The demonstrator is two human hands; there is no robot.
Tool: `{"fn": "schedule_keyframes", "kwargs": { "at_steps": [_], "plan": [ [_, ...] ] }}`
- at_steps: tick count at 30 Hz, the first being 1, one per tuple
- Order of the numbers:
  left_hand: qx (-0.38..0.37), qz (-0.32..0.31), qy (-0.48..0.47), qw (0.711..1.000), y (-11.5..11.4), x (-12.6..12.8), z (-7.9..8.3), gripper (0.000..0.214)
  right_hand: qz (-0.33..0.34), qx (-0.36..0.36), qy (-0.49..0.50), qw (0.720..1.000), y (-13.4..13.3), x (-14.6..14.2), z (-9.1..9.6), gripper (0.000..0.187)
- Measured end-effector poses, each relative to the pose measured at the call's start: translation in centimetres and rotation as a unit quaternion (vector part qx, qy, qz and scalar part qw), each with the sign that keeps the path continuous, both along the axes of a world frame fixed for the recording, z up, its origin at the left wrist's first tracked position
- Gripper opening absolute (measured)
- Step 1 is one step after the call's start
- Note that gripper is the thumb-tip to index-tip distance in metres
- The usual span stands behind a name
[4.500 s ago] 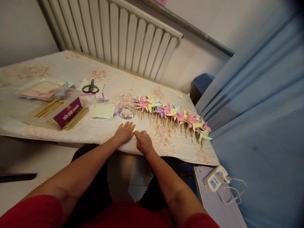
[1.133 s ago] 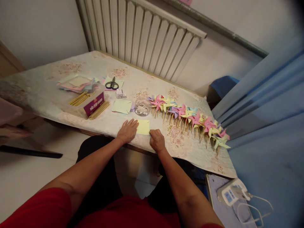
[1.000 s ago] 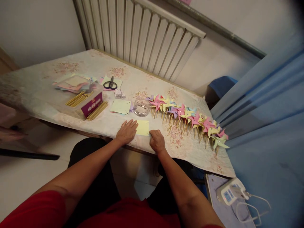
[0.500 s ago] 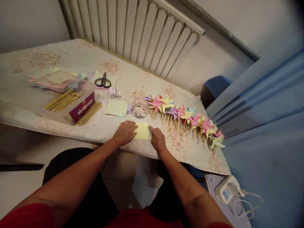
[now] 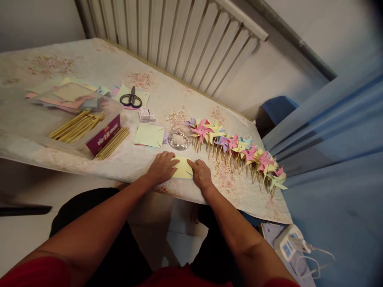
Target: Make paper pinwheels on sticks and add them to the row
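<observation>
A pale yellow paper square [image 5: 182, 166] lies near the table's front edge, with a bluish edge showing beneath its lower side. My left hand [image 5: 163, 167] rests on its left part, fingers apart. My right hand [image 5: 201, 173] touches the right edge with an outstretched index finger; its other fingers are bent and partly hidden. Just beyond my hands are a stack of slit paper squares [image 5: 149, 135] and a clear round dish [image 5: 178, 138] of small shiny pieces. Several paper pinwheels [image 5: 241, 147] on sticks form a row to the right.
Black-handled scissors [image 5: 131, 99] lie on more paper, near small white boxes [image 5: 146, 115]. At left, a clear bin [image 5: 112, 107] holds wooden sticks [image 5: 76, 126] and coloured sheets; more sticks [image 5: 113, 144] lie beside it. A white power strip [image 5: 289, 243] sits at lower right.
My right index finger has moved left onto the paper's right edge, where it was just off it. A bluish edge now shows under the yellow paper. The view has shifted slightly.
</observation>
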State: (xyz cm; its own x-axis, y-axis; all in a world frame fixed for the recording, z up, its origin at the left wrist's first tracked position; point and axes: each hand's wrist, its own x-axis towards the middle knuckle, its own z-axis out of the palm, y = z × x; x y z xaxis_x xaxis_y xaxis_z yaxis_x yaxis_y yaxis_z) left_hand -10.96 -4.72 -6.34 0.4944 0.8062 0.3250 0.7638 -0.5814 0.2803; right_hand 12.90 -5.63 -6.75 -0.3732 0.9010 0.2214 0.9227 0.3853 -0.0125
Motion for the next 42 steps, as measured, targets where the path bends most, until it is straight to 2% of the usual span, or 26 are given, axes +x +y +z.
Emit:
{"fn": "schedule_keyframes", "kwargs": {
  "at_steps": [8,13,17,21,25,30,35,37,42],
  "plan": [
    [-0.017,0.002,-0.004,1.000,0.1,-0.1,0.1,0.033,-0.047,-0.009,-0.002,0.999,-0.1,-0.8,0.5,0.045],
    [-0.024,0.001,-0.017,1.000,0.2,0.0,0.2,0.034,-0.082,-0.008,0.032,0.996,0.2,-0.8,0.0,0.046],
    [-0.050,0.001,-0.067,0.997,1.0,-0.2,-0.2,0.032,-0.101,0.015,0.164,0.981,0.7,0.0,-0.6,0.047],
    [-0.074,0.005,-0.120,0.990,2.1,-0.5,-0.6,0.031,-0.105,0.053,0.334,0.935,0.1,0.5,-0.7,0.044],
    [-0.094,0.015,-0.135,0.986,2.8,-0.8,-0.3,0.030,-0.119,0.047,0.408,0.904,-1.9,0.2,-0.6,0.033],
    [-0.135,-0.001,-0.129,0.982,2.9,-1.3,0.9,0.027,-0.137,0.044,0.425,0.894,-3.2,-0.3,-0.5,0.026],
    [-0.134,-0.094,-0.104,0.981,2.2,-1.5,1.6,0.026,-0.151,0.051,0.419,0.894,-2.6,-0.5,-0.8,0.026],
    [-0.129,-0.112,-0.093,0.981,1.8,-1.5,1.5,0.024,-0.147,0.053,0.417,0.895,-2.5,-0.5,-0.8,0.026],
    [-0.125,-0.097,-0.082,0.984,1.7,-1.4,1.2,0.024,-0.123,0.027,0.410,0.903,-2.9,-0.7,-0.4,0.025]
  ]
}}
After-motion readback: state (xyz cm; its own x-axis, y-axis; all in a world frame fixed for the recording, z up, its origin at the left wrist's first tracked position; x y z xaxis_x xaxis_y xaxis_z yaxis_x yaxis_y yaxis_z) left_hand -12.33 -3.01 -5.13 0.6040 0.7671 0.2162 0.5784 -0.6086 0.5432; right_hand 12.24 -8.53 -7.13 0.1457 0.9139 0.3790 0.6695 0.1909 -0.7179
